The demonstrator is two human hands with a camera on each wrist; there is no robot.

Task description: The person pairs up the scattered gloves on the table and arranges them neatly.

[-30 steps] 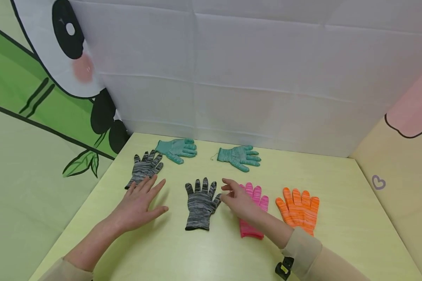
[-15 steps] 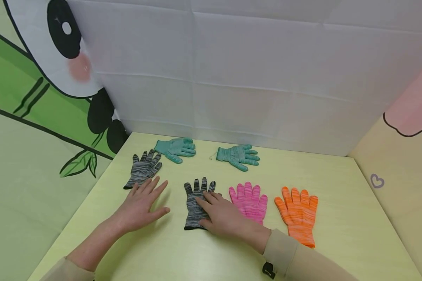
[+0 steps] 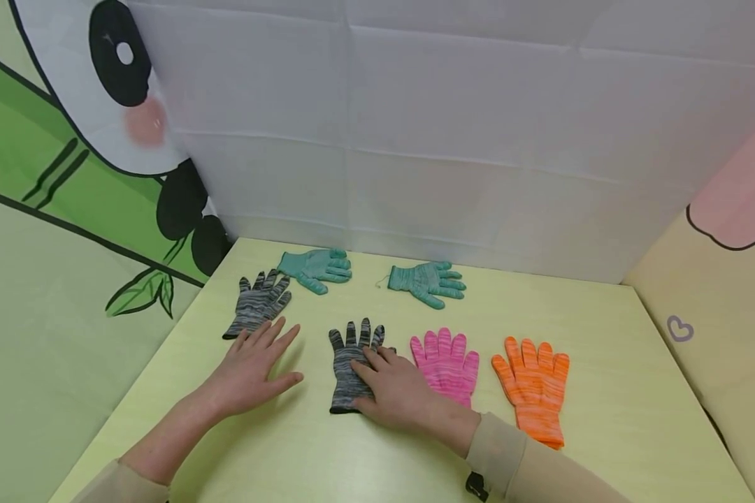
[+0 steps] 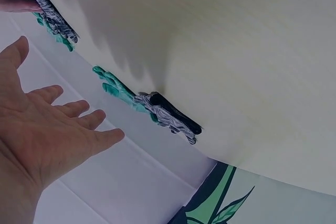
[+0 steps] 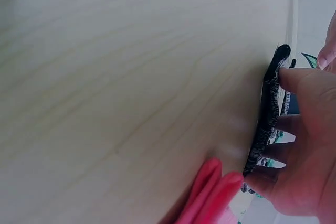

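Observation:
Flat on the table, a grey-black striped glove lies under my right hand, whose extended fingers rest on its right side. In the right wrist view the fingertips of my right hand touch the striped glove. My left hand hovers, fingers spread and holding nothing, just below a second grey-black glove. The left wrist view shows my left hand with its palm bare. A pink glove is partly hidden behind my right hand and forearm.
An orange glove lies at the right of the table. Two green gloves lie near the back edge, the left one touching the second grey-black glove. A white cloth wall stands behind.
My right hand has moved left and down from beside the grey-black glove onto it, uncovering more of the pink glove. My left hand has stayed nearly still.

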